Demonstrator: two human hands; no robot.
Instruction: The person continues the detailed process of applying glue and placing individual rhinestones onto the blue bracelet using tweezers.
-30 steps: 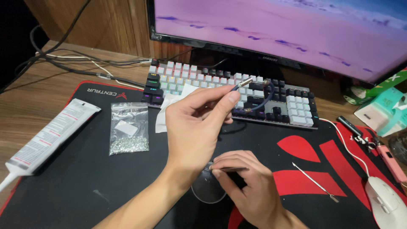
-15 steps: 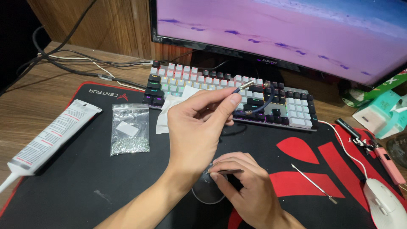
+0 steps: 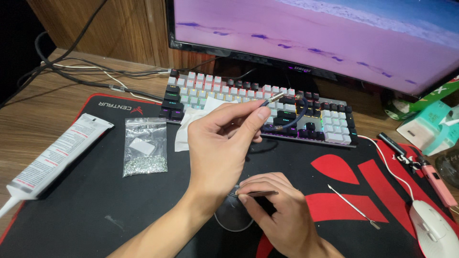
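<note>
My left hand [image 3: 217, 145] is raised over the black and red desk mat [image 3: 95, 210], pinching a thin stick with a metal tip [image 3: 282, 98] that points toward the keyboard [image 3: 330, 122]. Just below it, my right hand [image 3: 282, 215] rests on the mat. Its thumb and forefinger pinch a slim dark tool [image 3: 260, 193], likely tweezers. A clear round disc [image 3: 232, 220] lies on the mat under both hands, partly hidden by them.
A small clear bag of tiny sparkling beads [image 3: 145, 153] and a white tube [image 3: 52, 157] lie at left. A white tissue [image 3: 191, 122] sits before the keyboard. At right are a thin metal pick [image 3: 354, 206], a white mouse [image 3: 432, 231] and a pink pen [image 3: 437, 184]. A monitor [image 3: 311, 38] stands behind.
Both hands stay almost in place. My right fingers have shifted a little, and the dark tool between them shows more clearly now.
</note>
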